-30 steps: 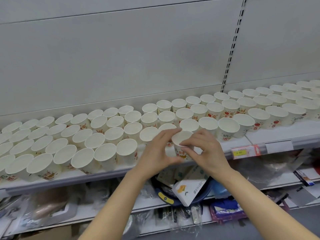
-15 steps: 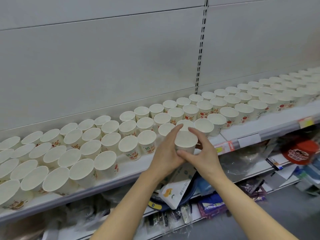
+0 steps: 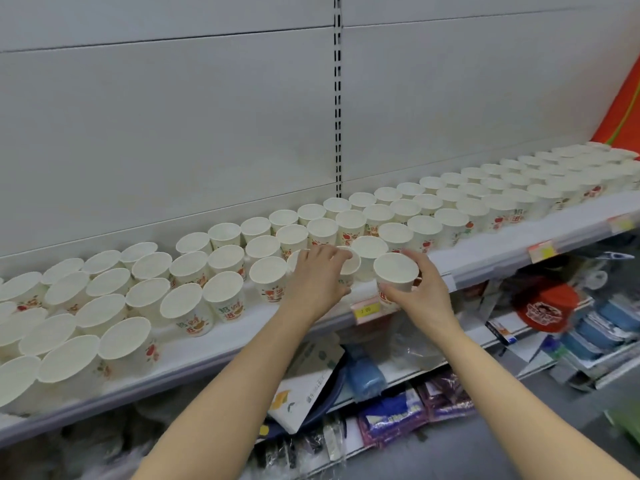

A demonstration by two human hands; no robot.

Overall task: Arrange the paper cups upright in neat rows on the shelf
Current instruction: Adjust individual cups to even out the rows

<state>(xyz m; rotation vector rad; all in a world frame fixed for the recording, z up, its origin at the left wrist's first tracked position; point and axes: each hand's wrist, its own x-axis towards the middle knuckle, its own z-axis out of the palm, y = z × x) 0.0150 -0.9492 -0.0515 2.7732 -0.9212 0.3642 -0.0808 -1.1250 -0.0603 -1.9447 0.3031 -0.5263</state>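
Here, filled rows: white paper cups with red and green print (image 3: 188, 308) stand upright, mouths up, rim beside rim across the left part of the long white metal shelf (image 3: 214, 351); packed this closely they likely steady one another and mark the line that later cups should follow
Front strip: a bare band of shelf runs ahead of the rows, probably kept as room to set further cups down
Left hand: the left hand (image 3: 317, 282) lies palm down over a white paper cup in the front row (image 3: 350, 264), fingers curled over its rim and thumb low at its side, so it grips that cup; I judge it is steadying or nudging the cup into line
Yellow price tag (image 3: 365, 310): clipped to the shelf edge just below the hands
Right hand: the right hand (image 3: 420, 289) holds a second white paper cup (image 3: 394, 271) upright at the shelf's front edge, thumb and fingers wrapped round its wall below the rim; held that way the mouth stays up, ready to set beside the front row
Cups to the right: more upright white cups (image 3: 502, 209) continue in rows toward the far end
Lower shelf: a red cap with white lettering (image 3: 545, 306) lies among packaged goods
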